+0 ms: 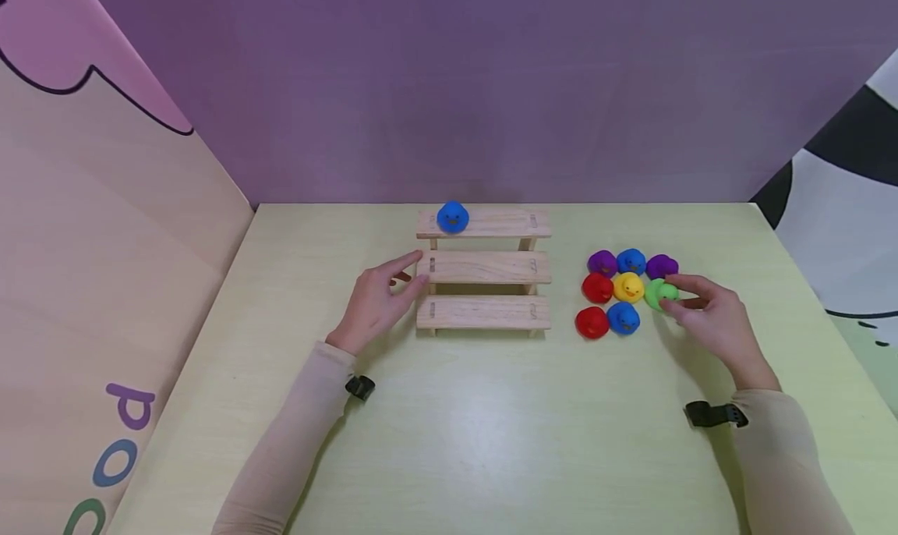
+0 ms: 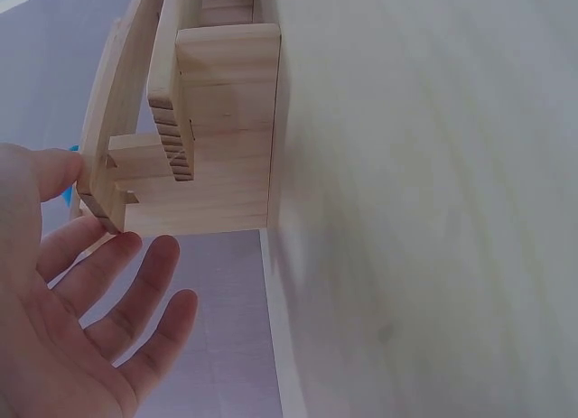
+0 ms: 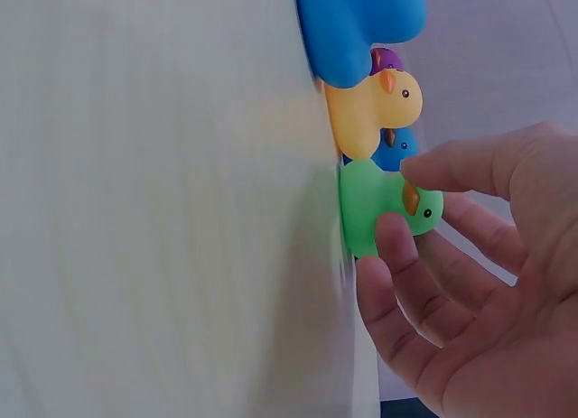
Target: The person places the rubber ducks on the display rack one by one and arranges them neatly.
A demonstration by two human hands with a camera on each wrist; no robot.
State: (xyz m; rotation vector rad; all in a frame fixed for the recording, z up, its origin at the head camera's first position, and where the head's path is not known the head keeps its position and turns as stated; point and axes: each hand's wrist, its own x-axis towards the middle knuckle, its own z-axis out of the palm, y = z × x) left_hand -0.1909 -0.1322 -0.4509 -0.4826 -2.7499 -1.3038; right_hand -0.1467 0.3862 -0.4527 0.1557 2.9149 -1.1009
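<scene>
Looks like the pick-up step tbh: the green duck, on the table just beside the yellow duck, is pinched by the right hand, while the wooden rack is gripped by the left hand at its middle board. Next, a clean lift is probably needed, without the yellow one getting bumped.

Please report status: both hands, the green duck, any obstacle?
Left hand gripping middle wooden step. Right hand pinching green duck. Yellow duck close beside; path above looks clear.
</scene>
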